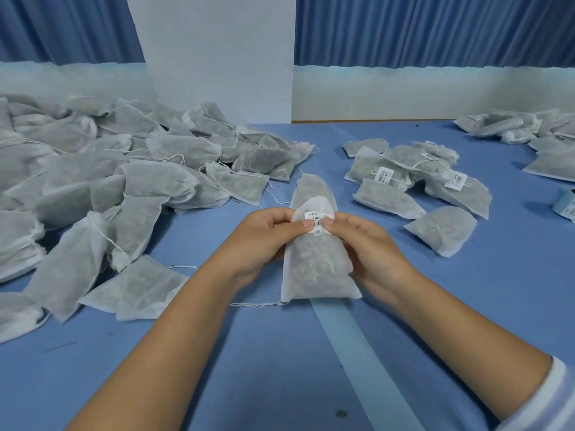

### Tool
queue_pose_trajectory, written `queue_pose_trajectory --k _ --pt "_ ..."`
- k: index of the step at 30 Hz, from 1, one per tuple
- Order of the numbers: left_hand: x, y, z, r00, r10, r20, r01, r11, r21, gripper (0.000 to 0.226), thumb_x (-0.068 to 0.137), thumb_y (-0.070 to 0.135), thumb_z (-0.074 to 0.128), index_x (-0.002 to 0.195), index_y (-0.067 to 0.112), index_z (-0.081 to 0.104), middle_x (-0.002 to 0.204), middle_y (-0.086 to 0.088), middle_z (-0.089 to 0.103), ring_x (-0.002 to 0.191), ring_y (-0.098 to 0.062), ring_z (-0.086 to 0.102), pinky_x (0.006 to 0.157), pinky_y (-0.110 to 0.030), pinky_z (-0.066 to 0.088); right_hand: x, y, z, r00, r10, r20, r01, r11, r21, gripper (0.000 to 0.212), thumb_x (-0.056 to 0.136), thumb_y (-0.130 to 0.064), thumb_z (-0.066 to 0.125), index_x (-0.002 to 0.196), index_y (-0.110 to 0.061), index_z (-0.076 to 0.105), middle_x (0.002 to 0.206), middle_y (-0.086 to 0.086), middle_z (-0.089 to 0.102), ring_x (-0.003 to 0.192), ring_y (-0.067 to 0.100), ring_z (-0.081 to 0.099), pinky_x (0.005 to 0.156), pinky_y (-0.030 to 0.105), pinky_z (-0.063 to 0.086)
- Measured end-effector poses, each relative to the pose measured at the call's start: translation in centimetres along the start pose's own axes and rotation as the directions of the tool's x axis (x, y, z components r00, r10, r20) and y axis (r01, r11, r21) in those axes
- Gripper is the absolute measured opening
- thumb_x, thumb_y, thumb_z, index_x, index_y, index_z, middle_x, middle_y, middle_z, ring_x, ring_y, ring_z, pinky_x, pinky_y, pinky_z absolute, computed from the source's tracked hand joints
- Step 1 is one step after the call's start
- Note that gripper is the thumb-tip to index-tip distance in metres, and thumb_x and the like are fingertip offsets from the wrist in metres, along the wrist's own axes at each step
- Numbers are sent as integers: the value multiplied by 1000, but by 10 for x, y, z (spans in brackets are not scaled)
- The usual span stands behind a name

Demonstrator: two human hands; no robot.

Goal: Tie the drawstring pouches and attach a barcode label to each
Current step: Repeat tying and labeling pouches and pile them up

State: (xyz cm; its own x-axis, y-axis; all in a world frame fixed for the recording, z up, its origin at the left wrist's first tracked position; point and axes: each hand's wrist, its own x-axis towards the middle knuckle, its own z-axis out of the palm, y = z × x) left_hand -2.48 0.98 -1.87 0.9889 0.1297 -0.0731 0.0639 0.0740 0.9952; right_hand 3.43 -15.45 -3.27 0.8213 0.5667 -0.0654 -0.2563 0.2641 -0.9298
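Blue table (264,368): pouch pile (93,188) at left, labelled pouches (413,178) at right | pouch (317,269) is gripped at table centre by left hand (267,241) and right hand (370,244) | barcode label (312,216) is pinched against pouch neck.

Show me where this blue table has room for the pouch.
Bare blue table lies near you, below the held white mesh pouch, and between it and the labelled pouches at right. The grey pouch heap crowds the left.

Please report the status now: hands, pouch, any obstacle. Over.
Left hand and right hand both pinch the barcode label at the neck of the pouch. Nothing in the way. Unlabelled pile to the left, labelled pouches to the right.
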Motion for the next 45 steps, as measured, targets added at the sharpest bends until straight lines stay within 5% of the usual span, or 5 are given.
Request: queue_pose_trajectory --k 11,19,26,37,45 --pt "11 -7 -7 965 49 -256 -80 991 -110 12 94 20 66 93 9 71 81 -2 74 73 -12 68 72 -24 58 -3 -3 -2 994 -76 74 98 924 -370 40 92 -16 64 122 -36 46 85 4 73 67 15 62 51 27 49" --pt "17 -4 -19 887 69 -456 -78 997 -1 28 102 33 51 92 11 65 83 -4 68 57 -7 66 53 -17 53 2 -4 -6 971 -240 7 224 896 -384 12 88 -9 69 94 -15 60 72 2 65 57 16 64 47 22 47" --pt "22 -7 -43 838 51 -543 -60 998 2 20 101 21 50 88 15 65 84 1 67 52 -4 61 45 -14 46 7 -13 -16 921 -353 -163 358 934 3 59 91 -6 64 125 -51 51 147 5 40 127 12 55 97 32 52" --pt "32 -24 -78 703 56 -709 71 986 149 15 93 17 58 107 20 62 118 -5 64 103 -25 63 80 -36 48 11 10 -8 967 -235 -102 183 912 -366 34 91 1 58 93 -29 75 99 -6 72 95 2 65 91 36 56" --pt "32 -19 -99 734 16 -679 -108 990 -94 44 94 9 52 134 26 57 114 4 61 92 -7 64 72 -21 49 11 11 -8 980 -186 -70 142 900 -412 32 91 -3 60 84 -29 76 91 -14 73 87 -1 64 92 39 56"
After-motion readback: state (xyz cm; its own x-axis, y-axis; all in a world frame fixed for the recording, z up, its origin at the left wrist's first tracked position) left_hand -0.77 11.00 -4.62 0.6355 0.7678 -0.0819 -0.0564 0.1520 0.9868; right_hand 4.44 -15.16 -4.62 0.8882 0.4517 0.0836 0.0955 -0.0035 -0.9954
